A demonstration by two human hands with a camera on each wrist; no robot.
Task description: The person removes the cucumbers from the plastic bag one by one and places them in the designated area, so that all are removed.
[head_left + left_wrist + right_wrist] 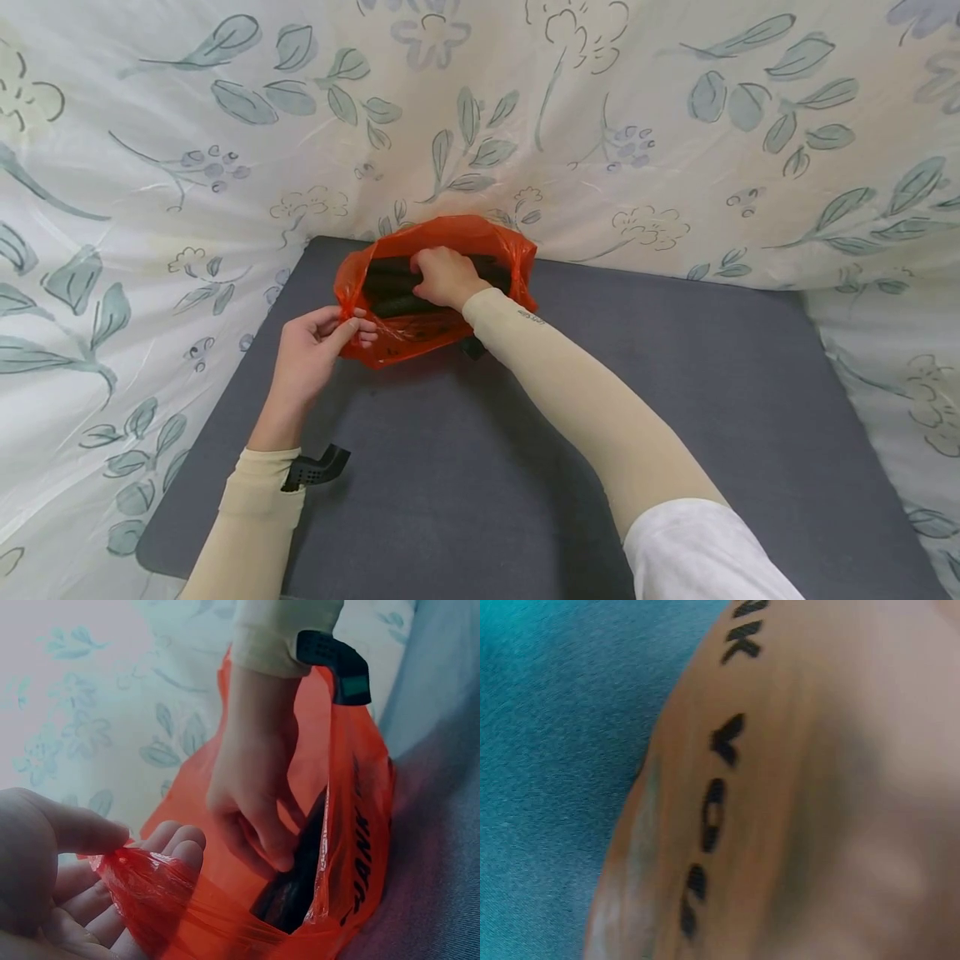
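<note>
A red plastic bag (450,227) with black lettering lies open near the table's back edge. Inside it are several long dark green things that look like cucumbers (390,286); their far ends are hidden. My left hand (318,337) pinches the bag's left rim between thumb and fingers, the plastic bunched there in the left wrist view. Reaching into the mouth of the bag, my right hand (450,279) has its fingers bent down around one dark cucumber (300,877); some fingertips are out of sight. The right wrist view shows mostly the bag's lettered side (712,817), blurred.
Under the bag is a dark grey table (465,467) with rounded corners. A floral sheet (480,108) hangs behind it and along both sides. A black strap (318,468) sticks out from the left sleeve.
</note>
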